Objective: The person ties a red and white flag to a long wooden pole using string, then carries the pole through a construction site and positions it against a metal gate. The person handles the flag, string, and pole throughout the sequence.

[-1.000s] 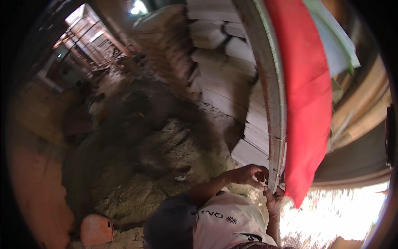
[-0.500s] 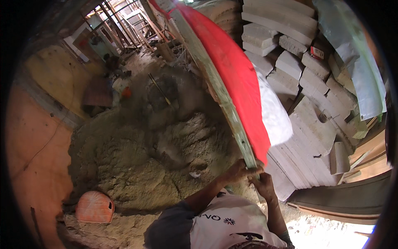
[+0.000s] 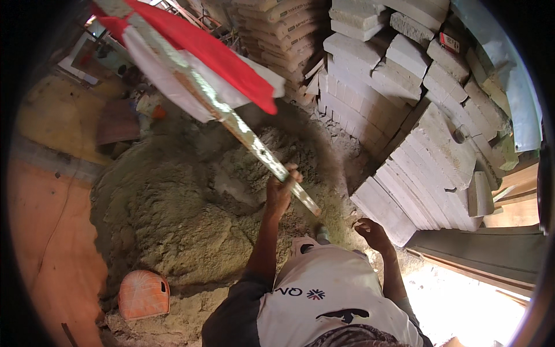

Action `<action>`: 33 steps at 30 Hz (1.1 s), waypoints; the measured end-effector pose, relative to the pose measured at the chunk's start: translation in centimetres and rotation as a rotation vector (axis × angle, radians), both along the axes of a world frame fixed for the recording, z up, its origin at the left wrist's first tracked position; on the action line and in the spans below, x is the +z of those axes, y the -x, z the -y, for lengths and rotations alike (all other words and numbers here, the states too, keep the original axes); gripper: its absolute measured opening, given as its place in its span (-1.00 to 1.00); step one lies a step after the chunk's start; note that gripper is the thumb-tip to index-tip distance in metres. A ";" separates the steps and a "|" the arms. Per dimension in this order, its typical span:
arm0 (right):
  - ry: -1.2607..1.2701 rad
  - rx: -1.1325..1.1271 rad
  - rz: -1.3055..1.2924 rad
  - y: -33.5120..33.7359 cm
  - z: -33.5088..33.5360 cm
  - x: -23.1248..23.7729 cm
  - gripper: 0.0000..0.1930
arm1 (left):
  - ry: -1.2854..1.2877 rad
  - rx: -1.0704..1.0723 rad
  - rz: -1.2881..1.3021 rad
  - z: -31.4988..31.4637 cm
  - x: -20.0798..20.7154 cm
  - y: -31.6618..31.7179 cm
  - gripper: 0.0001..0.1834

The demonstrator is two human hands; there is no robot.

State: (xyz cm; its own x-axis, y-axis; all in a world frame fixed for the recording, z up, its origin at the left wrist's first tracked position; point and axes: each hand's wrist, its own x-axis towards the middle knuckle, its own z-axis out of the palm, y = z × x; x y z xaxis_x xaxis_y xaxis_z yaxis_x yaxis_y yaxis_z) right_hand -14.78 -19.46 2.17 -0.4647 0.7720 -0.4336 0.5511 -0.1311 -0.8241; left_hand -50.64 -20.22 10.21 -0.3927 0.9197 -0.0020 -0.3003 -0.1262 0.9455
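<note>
My left hand [image 3: 279,191] is wrapped round a weathered wooden pole [image 3: 248,139] a little above its lower end. The pole slants up to the far left, with patches of pale paint along it. A red and white flag [image 3: 231,66] hangs from its upper part, its cloth spread to both sides of the wood. My right hand [image 3: 373,233] is off the pole, to the right of its lower end. Its fingers are half curled and look a little apart, with nothing visible in them.
A heap of grey sand [image 3: 173,208] lies left and ahead. An orange plastic scoop-like tub [image 3: 144,294] rests at its near left edge. Pale blocks [image 3: 399,185] are stacked on the right, with a small red box [image 3: 449,43] among them. Stacked bags [image 3: 283,34] stand at the back.
The pole and flag have swung to the left, and the flag's cloth has folded over. My right hand has let go of the pole and moved away; my left hand has moved left with it.
</note>
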 end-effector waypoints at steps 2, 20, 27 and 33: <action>0.020 -0.038 0.049 -1.4 0.4 -1.1 -0.50 | 0.024 0.142 -0.023 -0.1 -0.2 2.4 -0.66; 0.200 0.071 0.245 -9.8 -5.3 -14.4 -0.56 | -0.082 0.979 0.036 -2.1 6.2 3.5 -0.73; -0.101 0.331 0.261 -5.1 -13.7 -13.5 -0.52 | -0.084 1.153 -0.049 -1.2 5.6 2.7 -0.61; 0.007 0.337 0.194 -0.8 -16.9 -14.7 -0.60 | -0.134 1.124 -0.150 -1.1 5.1 6.7 -0.60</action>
